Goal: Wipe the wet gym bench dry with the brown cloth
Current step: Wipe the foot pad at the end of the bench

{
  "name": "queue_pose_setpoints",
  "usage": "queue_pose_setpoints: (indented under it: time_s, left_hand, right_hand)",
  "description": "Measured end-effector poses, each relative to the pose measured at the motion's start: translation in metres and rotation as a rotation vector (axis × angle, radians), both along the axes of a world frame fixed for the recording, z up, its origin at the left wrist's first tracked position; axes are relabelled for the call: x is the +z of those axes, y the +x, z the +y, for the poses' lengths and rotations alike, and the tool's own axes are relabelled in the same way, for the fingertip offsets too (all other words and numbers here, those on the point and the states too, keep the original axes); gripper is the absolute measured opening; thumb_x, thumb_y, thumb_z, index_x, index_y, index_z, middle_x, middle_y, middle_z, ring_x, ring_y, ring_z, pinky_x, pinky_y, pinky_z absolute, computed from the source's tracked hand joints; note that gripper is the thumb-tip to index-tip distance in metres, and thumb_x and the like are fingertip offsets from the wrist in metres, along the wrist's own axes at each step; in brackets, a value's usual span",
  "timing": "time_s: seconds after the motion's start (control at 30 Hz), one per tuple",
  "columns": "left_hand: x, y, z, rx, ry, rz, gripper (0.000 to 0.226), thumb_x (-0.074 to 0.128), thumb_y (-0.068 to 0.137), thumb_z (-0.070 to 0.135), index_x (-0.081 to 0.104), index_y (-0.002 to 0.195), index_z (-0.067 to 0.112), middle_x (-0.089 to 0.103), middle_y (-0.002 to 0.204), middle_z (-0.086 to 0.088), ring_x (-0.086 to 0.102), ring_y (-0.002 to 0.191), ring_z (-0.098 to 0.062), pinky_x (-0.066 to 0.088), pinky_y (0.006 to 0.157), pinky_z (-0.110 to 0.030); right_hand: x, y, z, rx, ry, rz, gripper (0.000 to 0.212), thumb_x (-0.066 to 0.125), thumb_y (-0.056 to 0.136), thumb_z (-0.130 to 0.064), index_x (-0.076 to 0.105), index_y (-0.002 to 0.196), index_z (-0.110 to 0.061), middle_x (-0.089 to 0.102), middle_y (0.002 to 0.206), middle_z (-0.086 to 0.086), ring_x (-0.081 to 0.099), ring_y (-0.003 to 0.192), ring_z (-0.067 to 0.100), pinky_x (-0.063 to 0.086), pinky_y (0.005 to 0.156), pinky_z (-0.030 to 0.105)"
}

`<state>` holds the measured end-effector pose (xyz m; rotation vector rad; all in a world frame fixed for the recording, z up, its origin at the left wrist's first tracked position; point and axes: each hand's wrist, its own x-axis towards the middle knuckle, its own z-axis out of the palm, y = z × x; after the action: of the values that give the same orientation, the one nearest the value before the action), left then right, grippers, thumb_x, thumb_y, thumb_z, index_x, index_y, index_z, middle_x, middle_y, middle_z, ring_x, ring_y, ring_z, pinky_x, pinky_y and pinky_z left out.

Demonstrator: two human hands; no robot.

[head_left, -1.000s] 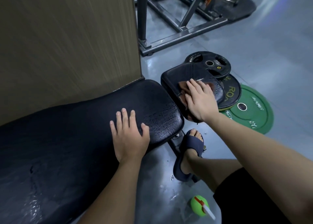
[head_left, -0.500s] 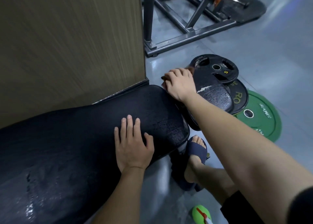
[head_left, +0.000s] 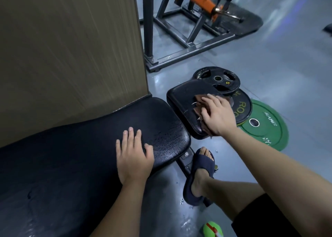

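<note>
- The gym bench (head_left: 80, 156) fills the lower left. Fine droplets bead its long pad near the right end, so that part looks wet.
- The small seat pad (head_left: 181, 98) lies just past that end, its far right edge above the weight plates (head_left: 265, 129) on the floor.
- The left hand (head_left: 133, 157) lies flat near the long pad's front right corner, grip apart, seemingly bracing.
- The right hand (head_left: 218, 117) presses down on the seat pad's right half, fingers straight, grip apart.
- The brown cloth (head_left: 198, 102) is bunched under that palm, touching the pad.
- Step in hand, as I judge it: wiping the seat pad. The next move calls for a firm sweep toward its left edge, then on to the beaded long pad.
</note>
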<state>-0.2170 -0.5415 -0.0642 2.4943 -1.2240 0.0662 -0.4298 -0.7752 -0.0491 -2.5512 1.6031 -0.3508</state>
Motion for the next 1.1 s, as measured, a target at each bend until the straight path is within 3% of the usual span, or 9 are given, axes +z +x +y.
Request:
queue_pose_setpoints:
  time_s: [0.13,0.27,0.37,0.5,0.63,0.73,0.83,0.97,1.1]
  left_hand:
    - [-0.003,-0.002,-0.002,0.016,0.048,-0.013,0.062,0.039,0.089,0.033,0.054,0.146,0.011,0.044,0.159,-0.009,0.033,0.151,-0.024,0.021,0.125,-0.050]
    - [-0.005,-0.003,-0.003,0.014,0.049,-0.030,0.062,0.041,0.089,0.033,0.055,0.145,0.012,0.043,0.160,-0.009,0.031,0.152,-0.024,0.022,0.125,-0.051]
    - [-0.005,-0.001,-0.005,0.017,0.039,-0.037,0.061,0.041,0.089,0.036,0.057,0.143,0.012,0.044,0.159,-0.009,0.032,0.152,-0.023,0.023,0.125,-0.050]
    - [-0.004,-0.001,-0.007,0.025,0.032,-0.034,0.060,0.041,0.088,0.037,0.060,0.140,0.013,0.046,0.158,-0.007,0.035,0.151,-0.022,0.021,0.125,-0.048]
    - [0.001,0.001,-0.005,0.023,0.012,0.046,0.063,0.036,0.087,0.039,0.059,0.141,0.016,0.045,0.159,-0.003,0.032,0.152,-0.018,0.018,0.127,-0.044]
    - [0.002,0.004,-0.001,0.003,-0.042,0.077,0.064,0.036,0.086,0.040,0.062,0.139,0.015,0.048,0.156,-0.005,0.036,0.150,-0.020,0.020,0.126,-0.044]
    - [0.007,0.007,0.003,-0.050,0.000,0.100,0.069,0.030,0.088,0.044,0.056,0.145,0.016,0.041,0.161,-0.004,0.030,0.153,-0.019,0.016,0.127,-0.044]
    - [0.011,0.006,0.007,-0.083,0.085,0.092,0.071,0.021,0.091,0.044,0.045,0.153,0.017,0.031,0.166,-0.004,0.020,0.157,-0.019,0.011,0.128,-0.044]
    - [0.010,0.005,0.007,-0.090,0.092,0.070,0.072,0.020,0.092,0.044,0.045,0.153,0.014,0.032,0.166,-0.007,0.022,0.156,-0.021,0.013,0.128,-0.046]
  right_hand:
    - [0.003,0.036,-0.050,-0.208,0.080,0.055,0.056,0.035,0.100,-0.047,0.045,0.148,-0.021,0.037,0.162,0.009,0.033,0.144,0.041,0.023,0.120,0.051]
    - [0.009,0.099,-0.080,-0.318,0.137,0.101,0.054,0.037,0.099,-0.041,0.051,0.138,-0.007,0.045,0.147,0.022,0.039,0.133,0.047,0.026,0.115,0.058]
    - [0.012,0.143,-0.070,-0.229,0.113,0.142,0.053,0.036,0.096,-0.040,0.060,0.129,-0.007,0.051,0.142,0.022,0.040,0.132,0.045,0.023,0.117,0.058]
    - [0.005,0.167,-0.036,0.089,0.058,0.229,0.046,0.042,0.094,-0.042,0.063,0.125,-0.015,0.057,0.136,0.013,0.043,0.128,0.040,0.026,0.115,0.054]
    - [0.008,0.146,-0.043,0.320,0.099,0.197,0.050,0.037,0.104,-0.048,0.048,0.148,-0.026,0.045,0.155,0.004,0.032,0.144,0.036,0.020,0.122,0.049]
    - [0.009,0.104,-0.043,0.156,0.148,0.091,0.061,0.023,0.101,-0.057,0.040,0.152,-0.030,0.038,0.162,0.001,0.029,0.149,0.033,0.019,0.124,0.049]
    - [0.005,0.048,-0.016,-0.090,0.136,0.042,0.058,0.028,0.104,-0.053,0.038,0.154,-0.025,0.032,0.165,0.006,0.023,0.150,0.039,0.015,0.125,0.052]
    - [0.012,0.011,0.026,-0.066,0.219,0.114,0.056,0.028,0.107,-0.052,0.030,0.159,-0.031,0.021,0.170,0.004,0.013,0.154,0.042,0.007,0.126,0.055]
    - [0.002,0.010,0.060,0.022,0.146,0.142,0.059,0.025,0.105,-0.053,0.034,0.159,-0.030,0.028,0.168,0.004,0.018,0.153,0.043,0.009,0.124,0.058]
